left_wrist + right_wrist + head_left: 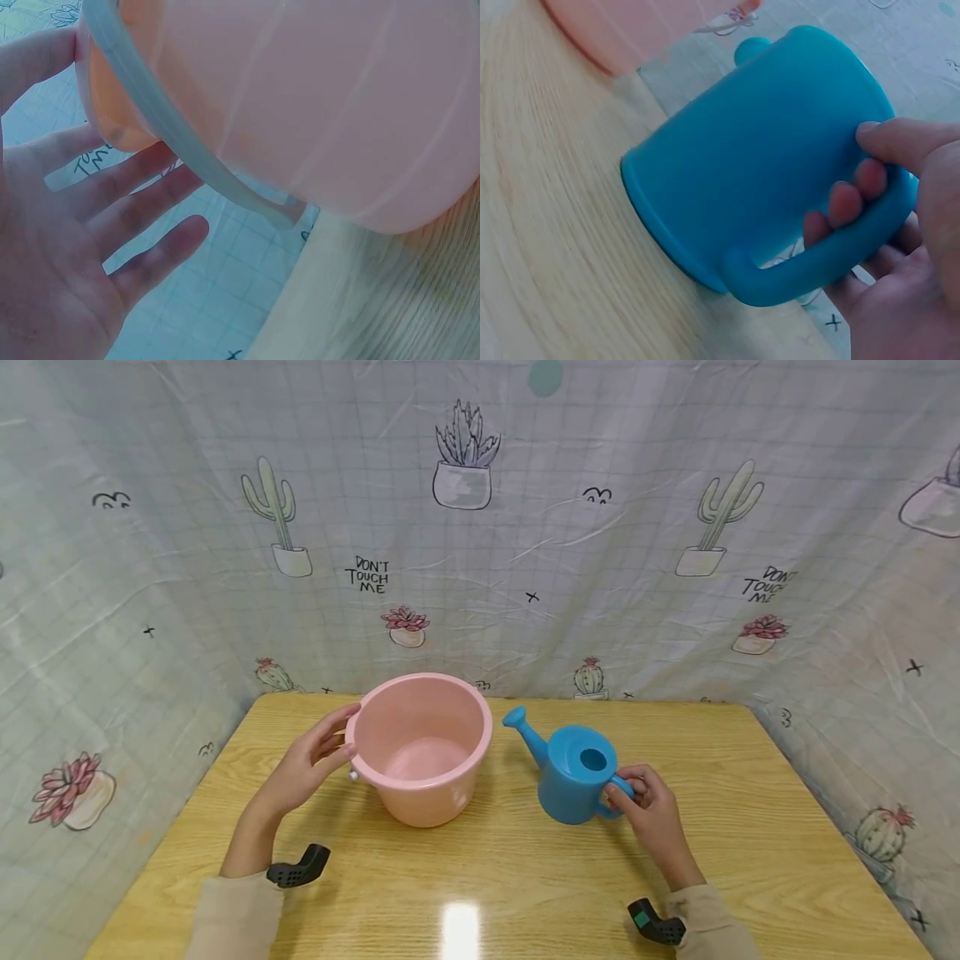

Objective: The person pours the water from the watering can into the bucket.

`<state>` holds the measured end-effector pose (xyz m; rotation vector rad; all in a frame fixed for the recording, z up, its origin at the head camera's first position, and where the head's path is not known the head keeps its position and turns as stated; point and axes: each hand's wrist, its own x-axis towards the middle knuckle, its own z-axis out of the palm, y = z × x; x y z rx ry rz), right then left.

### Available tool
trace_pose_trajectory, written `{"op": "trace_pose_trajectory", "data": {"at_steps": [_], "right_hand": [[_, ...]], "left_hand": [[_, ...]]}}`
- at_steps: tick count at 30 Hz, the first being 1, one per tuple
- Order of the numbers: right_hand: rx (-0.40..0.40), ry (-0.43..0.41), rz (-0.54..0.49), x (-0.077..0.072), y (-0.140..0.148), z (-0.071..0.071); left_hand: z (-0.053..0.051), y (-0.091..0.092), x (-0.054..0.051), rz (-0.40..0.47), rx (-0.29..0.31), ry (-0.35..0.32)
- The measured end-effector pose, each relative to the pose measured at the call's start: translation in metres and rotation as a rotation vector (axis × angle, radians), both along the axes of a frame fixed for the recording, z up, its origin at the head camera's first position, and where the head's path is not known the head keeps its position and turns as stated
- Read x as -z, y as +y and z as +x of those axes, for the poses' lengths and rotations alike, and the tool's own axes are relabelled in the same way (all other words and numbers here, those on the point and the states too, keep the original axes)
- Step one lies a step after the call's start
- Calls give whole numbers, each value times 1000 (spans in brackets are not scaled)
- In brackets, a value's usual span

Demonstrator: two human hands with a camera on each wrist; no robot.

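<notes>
Nearest me: beige sleeves (236,918) and black wrist units (300,867). Tabletop (525,860) runs from here to the far edge, bright glare mid-front. My right grip (651,806) is curled firmly round the handle (817,262) of the blue watering can (566,785), thumb up top; can stands upright on the tabletop, right of centre, spout (534,745) aimed far-left. Wood shows between it and the right edge. My left grip (309,767) is spread wide, fingers fairly straight, just touching the rim of the pink bucket (427,810), upright, left of centre; its pale bail (157,112) hangs by my fingers. Gap between bucket and can, so the two are apart. Beyond the far edge, a cactus-print curtain (525,552).
</notes>
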<state>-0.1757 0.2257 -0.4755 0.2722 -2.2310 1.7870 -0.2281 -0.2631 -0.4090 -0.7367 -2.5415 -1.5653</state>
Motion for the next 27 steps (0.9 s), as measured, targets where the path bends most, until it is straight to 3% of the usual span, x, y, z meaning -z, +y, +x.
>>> {"op": "trace_pose_trajectory", "data": {"at_steps": [8, 18, 27], "right_hand": [[13, -35, -161, 2, -4, 0], [109, -52, -283, 5, -12, -3], [178, -64, -328, 5, -15, -4]], "left_hand": [[0, 1, 0, 10, 1, -6], [0, 0, 0, 8, -2, -7], [1, 1, -2, -5, -15, -17]]}}
